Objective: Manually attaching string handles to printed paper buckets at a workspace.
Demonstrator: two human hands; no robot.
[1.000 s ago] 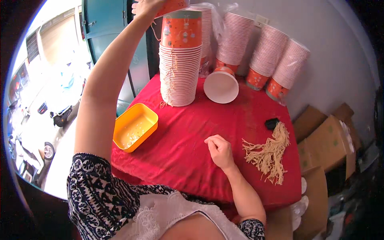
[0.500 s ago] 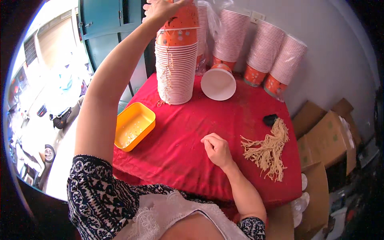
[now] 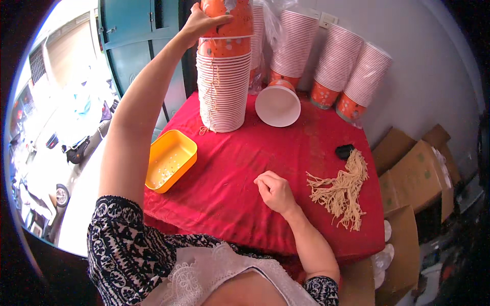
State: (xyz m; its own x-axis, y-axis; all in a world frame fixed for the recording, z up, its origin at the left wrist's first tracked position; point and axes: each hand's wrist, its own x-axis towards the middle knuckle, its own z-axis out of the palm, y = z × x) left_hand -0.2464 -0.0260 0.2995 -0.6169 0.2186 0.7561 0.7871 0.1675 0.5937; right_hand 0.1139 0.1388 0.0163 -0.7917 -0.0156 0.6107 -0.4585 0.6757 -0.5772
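Observation:
A tall stack of paper cups [image 3: 223, 92] stands upside down on the red cloth, white rims downward and tan strings hanging along its side. On the top orange paper cup [image 3: 237, 21] my left hand [image 3: 204, 24] is closed, thumb laid across the cup's side and the other fingers partly behind it. My right hand [image 3: 275, 191] rests over the table's middle with its fingers curled in; anything inside them is hidden. To its right lies a bundle of tan strings [image 3: 346, 188] with a black piece [image 3: 344, 151] at its top.
A yellow tray [image 3: 186, 160] holding small pale bits sits at the left. One orange cup [image 3: 278, 107] lies on its side, mouth toward me. Several plastic-wrapped cup stacks [image 3: 334, 58] lean on the grey wall. Cardboard boxes [image 3: 416, 178] stand right of the table.
My left hand has come down slightly along the top cup, and its thumb now lies across the cup's side. My right hand has barely moved.

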